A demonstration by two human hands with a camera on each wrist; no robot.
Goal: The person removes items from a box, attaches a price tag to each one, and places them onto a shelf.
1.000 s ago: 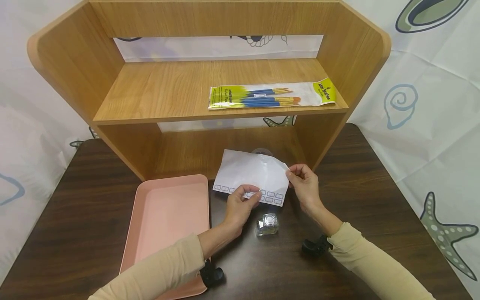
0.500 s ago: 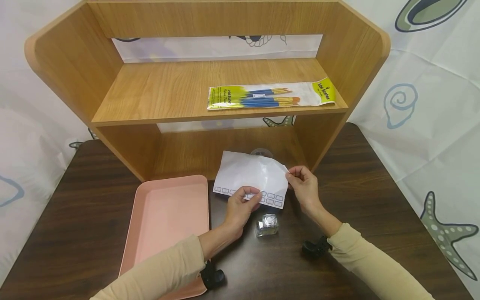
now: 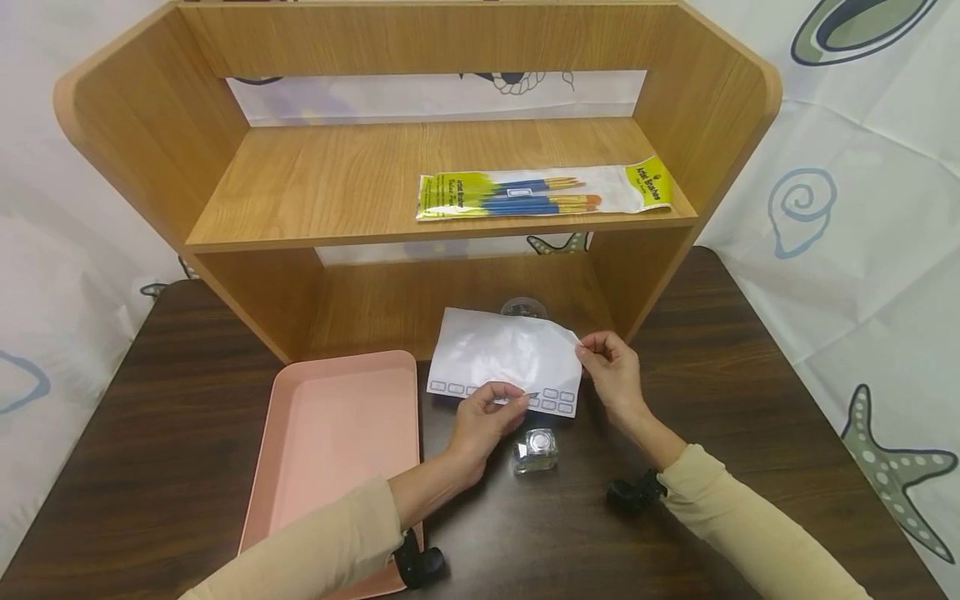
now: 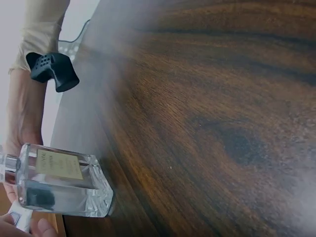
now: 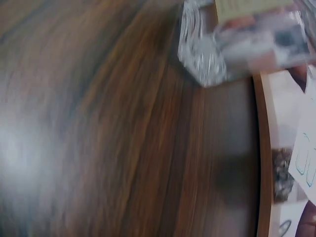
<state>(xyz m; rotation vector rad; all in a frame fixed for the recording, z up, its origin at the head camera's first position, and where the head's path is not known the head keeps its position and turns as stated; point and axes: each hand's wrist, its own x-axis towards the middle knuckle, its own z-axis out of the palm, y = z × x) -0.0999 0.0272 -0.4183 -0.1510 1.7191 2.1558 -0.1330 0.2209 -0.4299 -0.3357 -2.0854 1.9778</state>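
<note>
A white sheet of stickers (image 3: 502,346), with small blue-outlined labels along its near edge, is held up in front of the shelf. My right hand (image 3: 613,377) pinches the sheet's right corner between thumb and fingers. At the near edge, my left hand (image 3: 486,427) pinches one small sticker, and a slanted strip shows beside its fingertips where it lifts. Just below the sheet stands a clear glass perfume bottle (image 3: 536,451) on the table. In the left wrist view this bottle (image 4: 64,180) shows a cream label and partly covers the hands.
A pink tray (image 3: 341,408) lies at the left under my left forearm. Behind stands a wooden shelf unit (image 3: 337,183), with a pack of artist brushes (image 3: 543,192) on its upper board. A round clear container (image 3: 523,307) sits on the lower board behind the sheet.
My left hand has shifted slightly down and right, and the sticker at its fingertips now lifts from the sheet. The sheet's far edge has dipped a little, baring more of the round container.
</note>
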